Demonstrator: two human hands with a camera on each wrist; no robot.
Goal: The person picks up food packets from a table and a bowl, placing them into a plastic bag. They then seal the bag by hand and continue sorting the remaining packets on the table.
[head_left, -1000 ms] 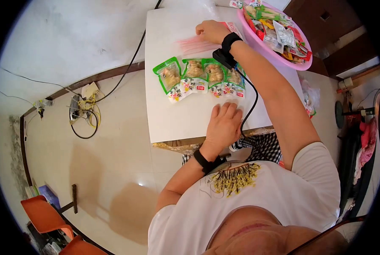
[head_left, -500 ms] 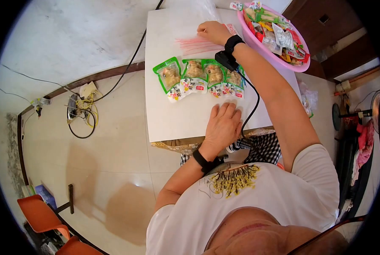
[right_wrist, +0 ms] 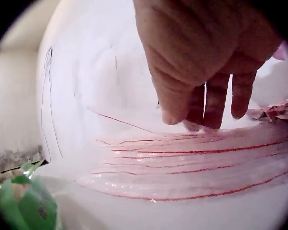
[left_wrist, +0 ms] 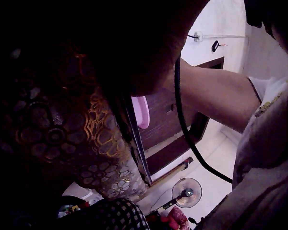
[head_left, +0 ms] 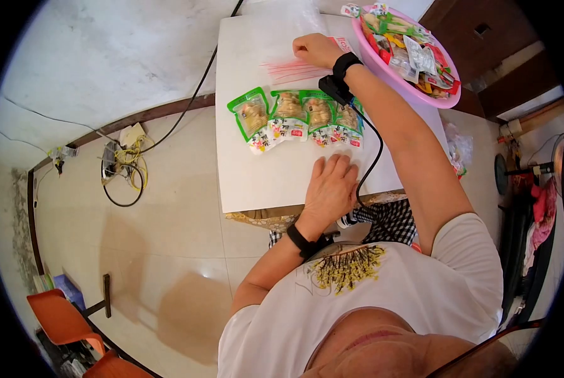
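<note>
"Where's our red-striped plastic (head_left: 288, 70)?"
"Toward our bench's (head_left: 263, 183) far edge, at our right hand (head_left: 319, 50) (fingers pinching or just touching, we can't tell); our left hand (head_left: 331, 189) rests near the front edge, fingers loosely apart."

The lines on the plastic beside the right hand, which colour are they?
Red; the lines show best in the right wrist view.

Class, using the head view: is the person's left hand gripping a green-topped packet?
No, the left hand rests on the white tabletop, apart from the packets.
</note>
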